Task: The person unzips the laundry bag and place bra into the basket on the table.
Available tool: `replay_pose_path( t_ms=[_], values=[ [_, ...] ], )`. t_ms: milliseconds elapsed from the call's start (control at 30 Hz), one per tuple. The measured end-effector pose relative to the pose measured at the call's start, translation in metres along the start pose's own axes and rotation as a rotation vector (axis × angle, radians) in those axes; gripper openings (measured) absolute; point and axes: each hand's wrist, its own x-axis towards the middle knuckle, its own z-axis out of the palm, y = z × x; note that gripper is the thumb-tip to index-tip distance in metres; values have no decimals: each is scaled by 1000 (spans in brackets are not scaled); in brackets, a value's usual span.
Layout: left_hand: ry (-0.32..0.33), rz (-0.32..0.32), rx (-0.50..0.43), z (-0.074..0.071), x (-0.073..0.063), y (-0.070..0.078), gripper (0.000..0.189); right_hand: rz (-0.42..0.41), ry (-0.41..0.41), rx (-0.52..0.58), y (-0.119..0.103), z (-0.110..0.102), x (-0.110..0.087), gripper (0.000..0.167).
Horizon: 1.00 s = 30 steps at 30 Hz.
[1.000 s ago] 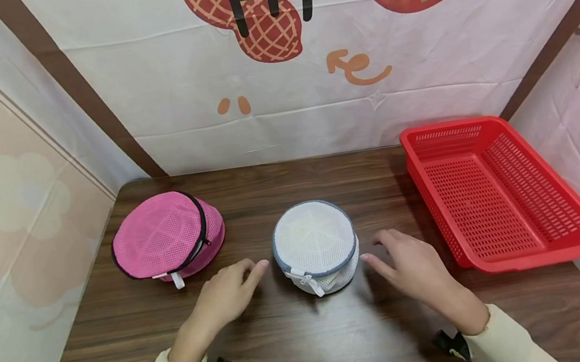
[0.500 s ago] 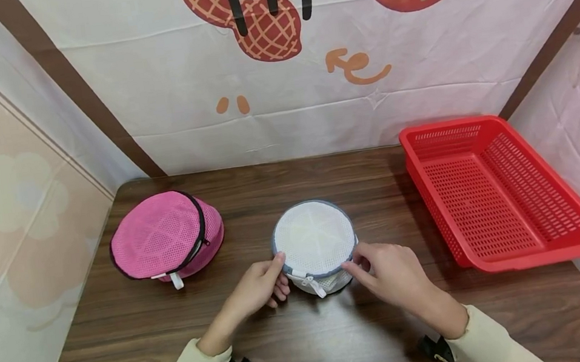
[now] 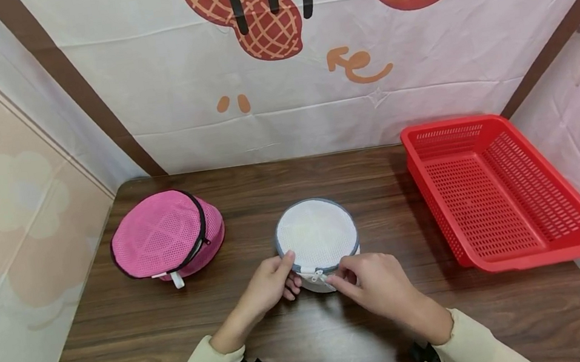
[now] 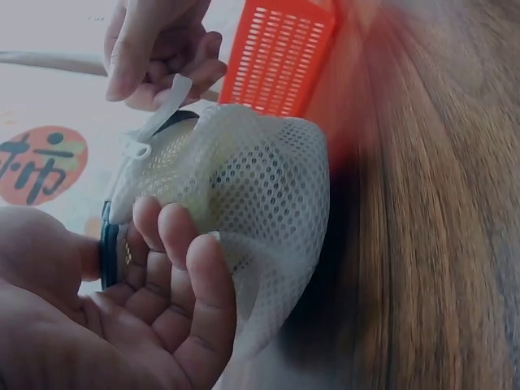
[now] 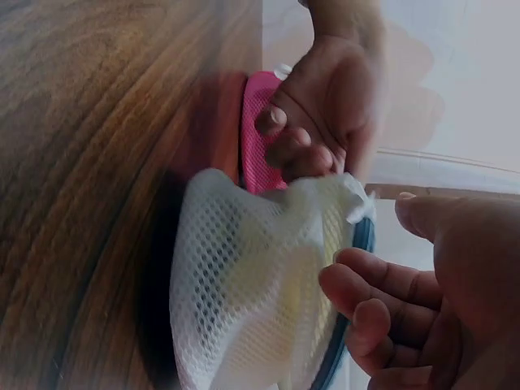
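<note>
A round white mesh laundry bag with a blue-grey rim stands on the table between my hands. Something pale yellowish shows through its mesh side. My left hand pinches the near-left rim, thumb on top and fingers below against the mesh. By the white zipper pull at the front is my right hand, its fingers bent. In the right wrist view, that hand's thumb and fingers stand apart, with no object visible between them.
A pink mesh laundry bag with black trim sits at the left of the wooden table. At the right lies a red plastic basket. A printed cloth hangs behind the table.
Both hands have come inward to the white bag. The left has taken hold of its rim; the right has moved left along the front to the zipper pull. The bag has shifted slightly right.
</note>
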Motion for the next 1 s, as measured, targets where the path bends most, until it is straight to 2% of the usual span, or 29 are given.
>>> replay_pose_path(
  t_ms=[133, 400, 700, 1000],
  values=[
    [-20, 12, -26, 2, 1, 3, 46, -9, 33, -1, -1, 4, 0, 30],
    [-48, 37, -31, 11, 3, 6, 45, 31, 128, -29, -6, 8, 0, 32],
    [-89, 44, -14, 15, 2, 8, 46, 52, 161, -100, -8, 12, 0, 29],
    [-117, 52, -9, 15, 0, 8, 48, 39, 199, -112, -8, 16, 1, 27]
  ],
)
